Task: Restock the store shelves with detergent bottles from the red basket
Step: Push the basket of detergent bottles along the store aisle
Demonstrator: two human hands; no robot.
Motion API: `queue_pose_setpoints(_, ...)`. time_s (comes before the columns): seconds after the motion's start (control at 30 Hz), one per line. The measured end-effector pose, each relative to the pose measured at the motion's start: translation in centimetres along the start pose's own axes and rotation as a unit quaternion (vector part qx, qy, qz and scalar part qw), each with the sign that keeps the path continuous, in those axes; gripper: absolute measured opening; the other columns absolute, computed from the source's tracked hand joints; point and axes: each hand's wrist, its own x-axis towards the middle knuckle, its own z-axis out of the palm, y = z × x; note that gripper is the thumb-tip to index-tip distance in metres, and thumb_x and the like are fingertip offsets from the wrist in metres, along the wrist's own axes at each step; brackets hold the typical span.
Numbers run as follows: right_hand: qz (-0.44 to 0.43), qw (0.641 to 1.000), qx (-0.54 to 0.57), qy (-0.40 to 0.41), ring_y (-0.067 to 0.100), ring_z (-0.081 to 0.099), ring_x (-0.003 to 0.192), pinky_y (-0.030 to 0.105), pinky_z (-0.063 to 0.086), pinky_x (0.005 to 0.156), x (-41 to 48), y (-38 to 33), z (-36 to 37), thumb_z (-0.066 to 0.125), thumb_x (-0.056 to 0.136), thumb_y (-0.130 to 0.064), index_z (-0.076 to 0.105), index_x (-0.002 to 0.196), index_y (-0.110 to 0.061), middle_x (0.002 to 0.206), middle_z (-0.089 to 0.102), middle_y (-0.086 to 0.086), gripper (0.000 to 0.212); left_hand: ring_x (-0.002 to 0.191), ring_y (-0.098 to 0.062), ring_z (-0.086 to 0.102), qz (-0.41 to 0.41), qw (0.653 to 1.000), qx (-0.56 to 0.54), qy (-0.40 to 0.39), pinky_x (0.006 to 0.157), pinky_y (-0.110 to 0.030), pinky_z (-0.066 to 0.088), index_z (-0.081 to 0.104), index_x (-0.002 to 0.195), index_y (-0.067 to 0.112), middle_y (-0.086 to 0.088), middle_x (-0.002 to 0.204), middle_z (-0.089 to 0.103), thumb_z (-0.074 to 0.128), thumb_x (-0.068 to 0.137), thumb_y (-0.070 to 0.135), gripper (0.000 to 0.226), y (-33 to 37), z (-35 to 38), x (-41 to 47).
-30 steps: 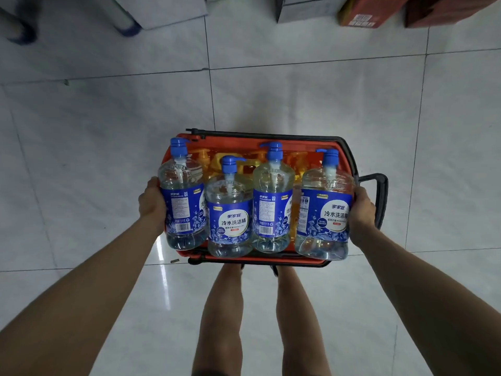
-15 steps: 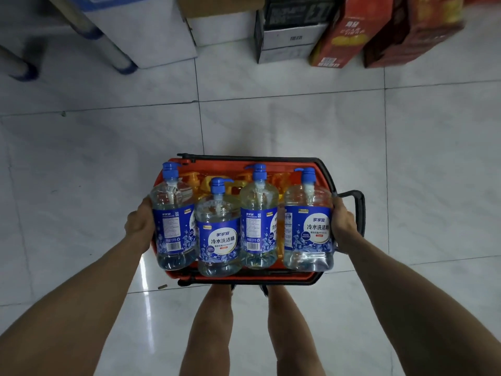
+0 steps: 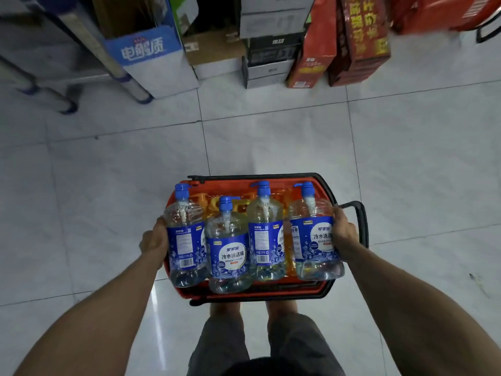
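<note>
1. We have four detergent bottles (image 3: 230,253) pressed side by side in one row, clear with blue pump caps and blue labels, held up over the red basket (image 3: 271,293).
2. Our left hand (image 3: 153,238) curls round the outer side of the leftmost bottle (image 3: 185,240). Our right hand (image 3: 344,234) wraps round the outer side of the rightmost bottle (image 3: 311,240).
3. Neither of our hands touches the two middle bottles, which are wedged between the end ones. The second from the left sits lowest.
4. The basket lies right beneath the row, in front of our legs, with yellow bottles (image 3: 214,204) inside it and its black handle (image 3: 362,223) beyond our right hand.
5. Across the tiled floor (image 3: 271,137), cartons (image 3: 268,63) and red boxes (image 3: 357,47) stand well apart from us.
</note>
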Motion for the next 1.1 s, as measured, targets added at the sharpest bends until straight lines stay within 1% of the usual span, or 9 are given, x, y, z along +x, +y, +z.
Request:
queue_pose_setpoints(0.17,0.000,0.998,0.057,0.002,0.038,0.078,0.087,0.060,0.064,0.083,-8.5,1.5,-4.0,0.046,0.062,-0.091,0.066,0.120,-0.019,0.101,0.077,0.018,0.095,0.119,-0.044,0.060,0.003,0.999,0.032,0.000,0.088,-0.044,0.045,0.060,0.135,-0.003,-0.029,0.138,0.060,0.040,0.106,0.057,0.070,-0.5,-2.6,-6.5)
queue_pose_setpoints(0.27,0.013,0.994,0.105,0.004,0.039,0.079,0.085,0.062,0.064,0.082,-10.6,3.6,-5.6,0.055,0.064,-0.085,0.065,0.123,-0.018,0.101,0.078,0.018,0.091,0.117,-0.043,0.062,0.026,0.999,0.041,-0.006,0.095,-0.046,0.049,0.061,0.133,-0.002,-0.029,0.136,0.062,0.042,0.104,0.059,0.071,-0.6,-3.7,-9.0)
queue_pose_setpoints(0.37,0.023,0.991,0.132,0.005,0.040,0.079,0.087,0.064,0.063,0.084,-9.6,7.5,-6.9,0.063,0.059,-0.088,0.068,0.119,-0.016,0.101,0.079,0.017,0.094,0.111,-0.042,0.063,0.044,0.997,0.058,-0.022,0.096,-0.047,0.051,0.062,0.131,-0.001,-0.027,0.134,0.063,0.043,0.103,0.060,0.070,-0.7,-4.7,-10.9)
queue_pose_setpoints(0.47,0.030,0.988,0.152,0.007,0.039,0.078,0.090,0.062,0.062,0.088,-7.6,11.3,-7.7,0.061,0.057,-0.094,0.070,0.118,-0.019,0.104,0.079,0.015,0.097,0.104,-0.040,0.062,0.066,0.994,0.081,-0.029,0.096,-0.047,0.053,0.063,0.128,-0.001,-0.026,0.131,0.065,0.044,0.103,0.059,0.067,0.0,-4.8,-12.4)
queue_pose_setpoints(0.63,0.058,0.977,0.205,-0.002,0.041,0.079,0.088,0.062,0.063,0.087,-10.1,14.4,-9.1,0.062,0.060,-0.090,0.069,0.113,-0.012,0.101,0.079,0.017,0.094,0.101,-0.039,0.062,0.112,0.985,0.133,-0.022,0.097,-0.049,0.054,0.063,0.119,0.001,-0.026,0.128,0.066,0.047,0.101,0.061,0.065,2.0,-3.2,-15.0)
queue_pose_setpoints(0.83,0.092,0.952,0.291,0.014,0.039,0.077,0.093,0.059,0.062,0.092,-5.1,22.5,-10.4,0.062,0.047,-0.103,0.071,0.123,-0.014,0.110,0.078,0.015,0.117,0.112,-0.042,0.064,0.177,0.964,0.199,-0.010,0.097,-0.050,0.053,0.063,0.129,0.002,-0.023,0.131,0.065,0.049,0.098,0.062,0.069,4.7,1.0,-19.6)
queue_pose_setpoints(0.87,0.100,0.947,0.305,0.011,0.039,0.077,0.093,0.058,0.062,0.093,-6.4,22.8,-11.1,0.062,0.048,-0.102,0.071,0.122,-0.015,0.110,0.078,0.015,0.115,0.114,-0.042,0.063,0.185,0.960,0.210,-0.013,0.100,-0.051,0.053,0.063,0.130,0.003,-0.023,0.133,0.065,0.049,0.097,0.064,0.071,5.2,1.9,-20.4)
queue_pose_setpoints(1.0,0.119,0.922,0.368,0.000,0.038,0.079,0.085,0.053,0.065,0.085,-14.1,21.9,-15.2,0.062,0.079,-0.078,0.072,0.105,-0.011,0.095,0.080,0.015,0.072,0.127,-0.044,0.057,0.242,0.934,0.263,-0.019,0.105,-0.049,0.048,0.060,0.137,0.002,-0.022,0.143,0.059,0.047,0.094,0.071,0.082,6.8,6.3,-24.8)
queue_pose_setpoints(1.1,0.137,0.904,0.404,0.019,0.037,0.079,0.082,0.053,0.065,0.085,-14.7,24.8,-17.5,0.062,0.082,-0.074,0.072,0.105,-0.009,0.091,0.081,0.016,0.070,0.128,-0.043,0.057,0.272,0.911,0.308,-0.044,0.111,-0.055,0.047,0.059,0.139,0.004,-0.023,0.145,0.058,0.045,0.086,0.078,0.092,8.0,10.2,-27.4)
